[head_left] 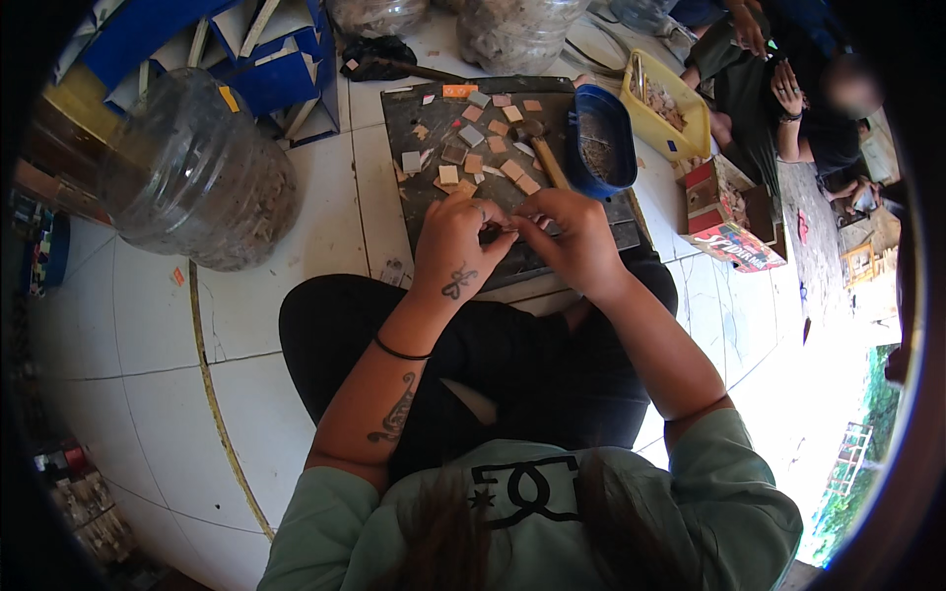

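Taking the meeting point of your hands as the clock's centre, the big clear ribbed plastic jar (202, 177) stands on your left, just past nine o'clock, well clear of your arm. Your left hand (458, 236) has its fingers curled in narrow, the tips meeting those of your right. The small, flat, square tan and grey tiles (473, 137) lie scattered on the dark flat board (402, 128), from eleven to twelve; your left knuckles hang close to the nearest, so a low sweep of that hand could scatter them. Your right hand (572, 231) is also narrow, thumb to finger; I cannot tell what, if anything, either hand pinches, but a small piece could slip if squeezed unevenly. The hammer with a wooden handle (550, 164) lies at one o'clock, its handle end near your right knuckles; a bump there could roll its head into the tiles. Past it, toward two, the deep blue oval plastic tub (574, 138) could spill its gritty contents if your right hand swung outward.
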`<move>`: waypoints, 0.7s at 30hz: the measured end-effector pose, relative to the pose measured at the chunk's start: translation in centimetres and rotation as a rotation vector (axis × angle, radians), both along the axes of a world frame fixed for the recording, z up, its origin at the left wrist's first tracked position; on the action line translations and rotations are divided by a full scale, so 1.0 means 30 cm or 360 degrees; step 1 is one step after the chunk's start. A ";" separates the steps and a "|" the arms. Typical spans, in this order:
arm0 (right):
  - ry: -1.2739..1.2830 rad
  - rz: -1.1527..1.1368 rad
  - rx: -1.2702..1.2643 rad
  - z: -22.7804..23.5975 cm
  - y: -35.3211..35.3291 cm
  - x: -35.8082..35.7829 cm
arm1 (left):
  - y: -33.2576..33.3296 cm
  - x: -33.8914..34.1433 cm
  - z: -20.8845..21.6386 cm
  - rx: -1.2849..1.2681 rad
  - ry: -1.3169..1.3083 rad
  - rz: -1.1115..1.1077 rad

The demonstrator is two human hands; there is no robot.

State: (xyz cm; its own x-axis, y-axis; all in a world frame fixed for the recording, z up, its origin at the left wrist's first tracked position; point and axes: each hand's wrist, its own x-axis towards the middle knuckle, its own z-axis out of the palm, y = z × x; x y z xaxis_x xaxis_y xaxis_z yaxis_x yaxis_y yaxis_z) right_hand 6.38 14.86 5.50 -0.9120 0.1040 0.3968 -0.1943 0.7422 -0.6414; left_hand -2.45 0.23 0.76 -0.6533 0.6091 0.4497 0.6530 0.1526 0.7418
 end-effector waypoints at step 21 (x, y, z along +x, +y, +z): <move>-0.0383 -0.0661 0.0271 -0.018 0.062 0.282 | 0.009 0.000 0.002 0.0265 -0.0064 -0.0200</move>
